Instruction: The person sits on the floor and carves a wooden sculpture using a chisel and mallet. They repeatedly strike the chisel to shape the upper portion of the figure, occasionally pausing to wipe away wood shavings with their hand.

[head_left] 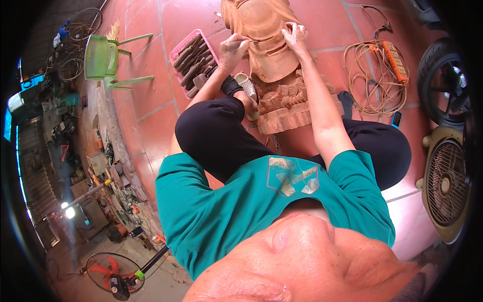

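Hands press a large pale-brown carved wooden figure (pixel 266 45): left hand (pixel 232 50) clenched at its edge, right hand (pixel 296 36) flat, fingers released. Uneven pushing could tip it toward the pink plastic tray of chisels (pixel 193 63) beside the left hand.

Premises: a woodcarving workshop, open-sided, with a red tiled floor (pixel 151 126) serving as the working surface. Evidence: a large unfinished wooden carving (pixel 271 55) lies on the floor; a pink tray (pixel 193 60) of wooden-handled carving tools sits just beside its left edge. A coiled extension lead with an orange socket strip (pixel 392 60) lies to the right. Two floor fans (pixel 445 183) (pixel 113 272) present. Cluttered benches with tools and parts (pixel 95 171) line the left side. Green plastic chair (pixel 103 58) overturned near bicycles (pixel 83 25).
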Tool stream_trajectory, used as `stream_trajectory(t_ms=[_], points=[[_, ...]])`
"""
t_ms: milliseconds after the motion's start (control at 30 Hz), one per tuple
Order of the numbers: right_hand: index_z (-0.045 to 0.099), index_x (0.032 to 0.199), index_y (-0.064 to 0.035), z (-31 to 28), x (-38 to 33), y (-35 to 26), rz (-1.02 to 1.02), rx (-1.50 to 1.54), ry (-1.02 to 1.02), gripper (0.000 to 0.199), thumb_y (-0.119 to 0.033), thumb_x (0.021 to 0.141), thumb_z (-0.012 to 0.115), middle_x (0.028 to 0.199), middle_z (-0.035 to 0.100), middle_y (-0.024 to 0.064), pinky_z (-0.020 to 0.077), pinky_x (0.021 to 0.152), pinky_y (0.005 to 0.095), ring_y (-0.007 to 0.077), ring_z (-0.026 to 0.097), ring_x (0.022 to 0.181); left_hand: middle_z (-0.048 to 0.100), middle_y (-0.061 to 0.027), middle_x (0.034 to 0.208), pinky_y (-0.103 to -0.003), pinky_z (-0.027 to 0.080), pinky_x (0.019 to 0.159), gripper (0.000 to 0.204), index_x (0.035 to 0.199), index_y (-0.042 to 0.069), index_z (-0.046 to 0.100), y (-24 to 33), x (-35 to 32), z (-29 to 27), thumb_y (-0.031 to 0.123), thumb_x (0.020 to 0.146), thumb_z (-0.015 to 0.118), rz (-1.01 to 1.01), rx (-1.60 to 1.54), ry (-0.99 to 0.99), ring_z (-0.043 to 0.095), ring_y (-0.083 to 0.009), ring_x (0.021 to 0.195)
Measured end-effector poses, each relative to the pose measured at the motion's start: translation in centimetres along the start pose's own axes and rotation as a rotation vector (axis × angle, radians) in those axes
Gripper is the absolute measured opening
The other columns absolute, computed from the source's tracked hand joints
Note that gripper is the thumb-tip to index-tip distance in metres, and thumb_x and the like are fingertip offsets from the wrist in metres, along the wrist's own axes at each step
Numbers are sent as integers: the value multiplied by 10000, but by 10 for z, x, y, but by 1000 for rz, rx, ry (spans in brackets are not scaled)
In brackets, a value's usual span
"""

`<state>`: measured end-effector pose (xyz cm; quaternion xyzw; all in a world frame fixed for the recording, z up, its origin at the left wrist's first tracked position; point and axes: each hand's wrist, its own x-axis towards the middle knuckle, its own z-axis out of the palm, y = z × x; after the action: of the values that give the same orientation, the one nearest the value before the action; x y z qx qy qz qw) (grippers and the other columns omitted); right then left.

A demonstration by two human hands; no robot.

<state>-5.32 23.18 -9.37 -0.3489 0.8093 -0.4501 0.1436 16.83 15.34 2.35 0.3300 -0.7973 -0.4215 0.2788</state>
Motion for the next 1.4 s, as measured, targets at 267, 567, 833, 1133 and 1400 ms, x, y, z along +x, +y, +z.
stream_trajectory(t_ms=[267,567,833,1133,1400], points=[[615,1244,-209,5,0,-5,-21,1,-11,420,-356,859,695,1294,526,142,426,1036,503,401,447,1258,701,-103,811,-276,526,635,115,967,13,694,-13,8,4,80,873,696,385,162,133,691,-173,725],[607,1260,-211,2,2,-4,7,-7,-23,436,-361,859,692,1298,521,148,436,1019,505,397,456,1249,703,-111,771,-299,537,627,86,933,23,675,-4,4,4,86,878,690,106,72,34,709,-180,696],[606,1259,-209,1,0,-4,-2,-7,-19,429,-362,865,680,1303,520,134,438,1021,493,380,453,1256,673,-72,817,-316,529,604,48,902,29,688,7,1,11,49,859,687,273,141,68,684,-196,658],[608,1258,-212,-4,-3,-11,31,-22,-27,426,-359,864,679,1298,521,128,446,1013,498,372,451,1261,698,-135,773,-301,520,624,122,978,37,670,14,5,14,122,893,687,107,69,96,700,-168,706],[607,1261,-209,-2,0,-7,18,-48,-8,444,-372,855,687,1302,516,130,439,1021,503,374,446,1273,675,-66,743,-258,501,590,108,962,17,692,-1,3,8,101,895,689,242,149,-26,634,-85,670]])
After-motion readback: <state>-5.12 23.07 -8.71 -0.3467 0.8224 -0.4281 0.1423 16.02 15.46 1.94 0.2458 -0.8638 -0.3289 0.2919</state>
